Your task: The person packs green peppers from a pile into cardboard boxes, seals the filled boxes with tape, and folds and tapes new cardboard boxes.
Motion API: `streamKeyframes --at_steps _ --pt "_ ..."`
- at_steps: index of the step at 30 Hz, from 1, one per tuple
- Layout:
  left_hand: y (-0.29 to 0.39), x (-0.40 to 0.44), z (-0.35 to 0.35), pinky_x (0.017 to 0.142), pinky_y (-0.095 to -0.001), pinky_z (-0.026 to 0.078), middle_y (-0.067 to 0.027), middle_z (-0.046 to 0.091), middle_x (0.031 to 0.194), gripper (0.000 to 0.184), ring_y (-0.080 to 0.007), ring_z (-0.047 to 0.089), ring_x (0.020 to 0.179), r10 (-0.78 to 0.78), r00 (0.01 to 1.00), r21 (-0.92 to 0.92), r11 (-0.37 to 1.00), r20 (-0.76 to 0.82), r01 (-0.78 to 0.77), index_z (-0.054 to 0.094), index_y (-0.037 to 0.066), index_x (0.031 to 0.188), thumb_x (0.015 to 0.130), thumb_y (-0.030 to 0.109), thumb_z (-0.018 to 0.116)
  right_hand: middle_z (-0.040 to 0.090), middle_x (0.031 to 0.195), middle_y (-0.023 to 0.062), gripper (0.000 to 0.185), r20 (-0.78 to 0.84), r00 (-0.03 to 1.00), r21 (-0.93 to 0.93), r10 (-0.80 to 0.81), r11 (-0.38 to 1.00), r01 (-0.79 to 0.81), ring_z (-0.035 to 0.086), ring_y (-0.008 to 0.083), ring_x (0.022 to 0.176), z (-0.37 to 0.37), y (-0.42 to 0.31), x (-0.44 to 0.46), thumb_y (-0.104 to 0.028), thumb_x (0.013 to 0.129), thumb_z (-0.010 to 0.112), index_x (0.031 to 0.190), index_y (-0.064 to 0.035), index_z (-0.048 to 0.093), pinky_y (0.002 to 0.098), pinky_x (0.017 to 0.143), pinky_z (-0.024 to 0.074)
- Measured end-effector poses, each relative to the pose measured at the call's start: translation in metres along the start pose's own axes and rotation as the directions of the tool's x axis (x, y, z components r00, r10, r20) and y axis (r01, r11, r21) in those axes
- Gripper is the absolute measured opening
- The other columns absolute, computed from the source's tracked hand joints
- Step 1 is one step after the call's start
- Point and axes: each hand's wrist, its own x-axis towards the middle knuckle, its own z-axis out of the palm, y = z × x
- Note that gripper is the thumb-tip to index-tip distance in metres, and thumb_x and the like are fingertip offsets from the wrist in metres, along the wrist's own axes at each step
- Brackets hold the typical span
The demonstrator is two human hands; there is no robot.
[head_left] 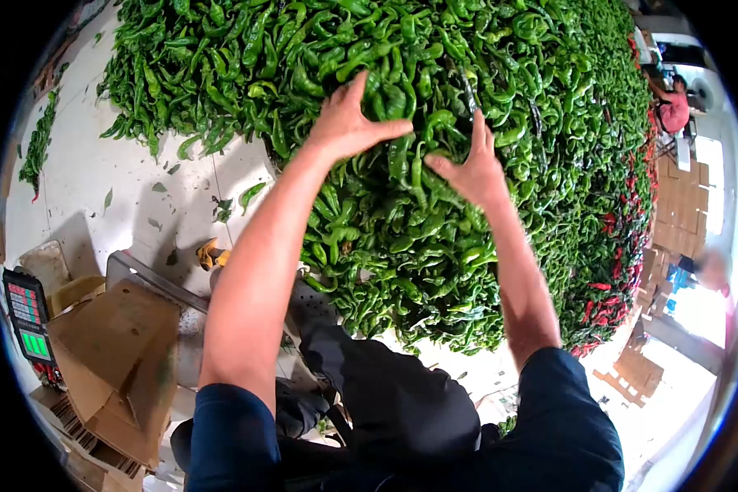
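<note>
A large heap of long green peppers (418,230) spreads across the floor in front of me. My left hand (348,123) lies on the heap, thumb stretched out to the right and fingers pointing up among the peppers. To its right, my right hand (474,168) is at the surface of the heap, with its thumb apart from the raised fingers. Several twisted green peppers (402,156) lie between the two hands. Neither hand is closed around a pepper; some fingertips are partly hidden.
An open cardboard box (115,353) stands at lower left beside a scale display (29,316). Loose peppers (252,195) and leaf scraps lie on the pale floor (82,164). Red peppers (607,307) edge the heap's right side. Another person (674,107) sits far right, near flattened cardboard (679,205).
</note>
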Motion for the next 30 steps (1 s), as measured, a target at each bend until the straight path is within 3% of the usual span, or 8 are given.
streamKeyframes --at_steps 5,9,12,16,20,22,25,30 --pt "0.009 -0.074 0.024 0.106 -0.0485 0.044 -0.0314 0.05 0.136 0.113 -0.0453 0.051 0.126 0.157 0.987 -0.095 0.982 -0.044 -0.161 0.031 0.005 0.153 0.067 0.054 0.086 0.027 0.155 0.0312 0.123 -0.041 0.987 0.081 -0.153 0.985 0.155 0.057 0.0446 0.123 0.013 0.001 -0.057 -0.048 0.07 0.084 0.159 -0.013 0.006 0.0475 0.102 0.0503" --pt "0.0 -0.099 0.048 0.117 -0.0466 0.034 -0.0251 0.029 0.155 0.127 -0.0429 0.039 0.138 -0.012 1.0 -0.101 0.995 0.009 0.013 0.019 0.004 0.156 0.06 0.04 0.093 0.027 0.156 0.0299 0.125 0.029 0.975 0.088 -0.222 0.972 0.218 0.055 0.0446 0.125 0.006 0.005 -0.058 -0.044 0.068 0.086 0.16 -0.0136 0.007 0.0475 0.103 0.0492" --pt "0.004 -0.065 0.048 0.118 -0.0443 0.034 -0.0243 0.031 0.155 0.124 -0.0396 0.038 0.141 0.112 0.992 -0.291 0.952 0.056 -0.091 0.02 0.002 0.155 0.061 0.037 0.092 0.025 0.158 0.0286 0.127 0.051 0.988 -0.031 -0.146 0.989 0.147 0.055 0.045 0.125 0.0 -0.006 -0.041 -0.038 0.065 0.087 0.16 -0.0157 0.005 0.0464 0.104 0.0492" --pt "0.045 -0.11 0.034 0.118 -0.0469 0.035 -0.0234 0.034 0.153 0.111 -0.0395 0.045 0.136 -0.106 0.958 -0.261 0.949 0.266 0.177 0.024 0.009 0.156 0.068 0.025 0.09 0.017 0.161 0.0279 0.122 0.2 0.954 0.105 -0.224 0.973 0.206 0.055 0.0447 0.126 -0.008 -0.002 -0.04 -0.029 0.064 0.085 0.16 -0.0199 0.011 0.0479 0.105 0.048" --pt "0.005 -0.137 0.1 0.118 -0.0467 0.037 -0.0197 0.034 0.155 0.117 -0.0396 0.045 0.136 0.111 0.993 -0.52 0.851 0.05 -0.069 0.02 0.009 0.156 0.066 0.027 0.093 0.022 0.161 0.0262 0.116 0.338 0.896 -0.057 -0.287 0.944 0.324 0.057 0.0424 0.125 -0.007 0.001 -0.073 -0.032 0.064 0.083 0.159 -0.0244 0.018 0.0441 0.112 0.045" --pt "0.008 -0.126 0.109 0.117 -0.0415 0.035 -0.0181 0.04 0.154 0.122 -0.0315 0.045 0.138 0.277 0.955 -0.256 0.92 -0.11 -0.296 0.015 0.005 0.157 0.064 0.014 0.093 0.028 0.156 0.031 0.114 0.42 0.898 -0.096 -0.128 0.978 0.185 0.055 0.0408 0.128 -0.012 -0.012 -0.064 -0.032 0.065 0.081 0.159 -0.0217 0.017 0.0446 0.109 0.0462" --pt "0.028 -0.134 0.096 0.118 -0.0398 0.035 -0.0196 0.038 0.155 0.108 -0.0319 0.044 0.139 0.003 0.995 -0.284 0.958 0.096 0.025 0.017 0.015 0.159 0.073 0.013 0.084 0.045 0.147 0.0237 0.114 0.411 0.887 -0.008 -0.21 0.972 0.234 0.055 0.0376 0.126 -0.012 -0.008 -0.053 -0.025 0.062 0.081 0.157 -0.0083 0.021 0.0433 0.111 0.0449" --pt "0.061 -0.197 0.074 0.12 -0.0336 0.031 -0.0188 0.036 0.154 0.096 -0.026 0.044 0.139 0.205 0.979 -0.53 0.828 -0.02 -0.185 0.022 0.009 0.156 0.078 -0.002 0.077 0.042 0.152 0.021 0.099 0.24 0.908 0.009 -0.344 0.936 0.353 0.055 0.0374 0.128 -0.055 -0.012 -0.119 -0.02 0.068 0.078 0.154 -0.01 0.031 0.0405 0.111 0.0444"
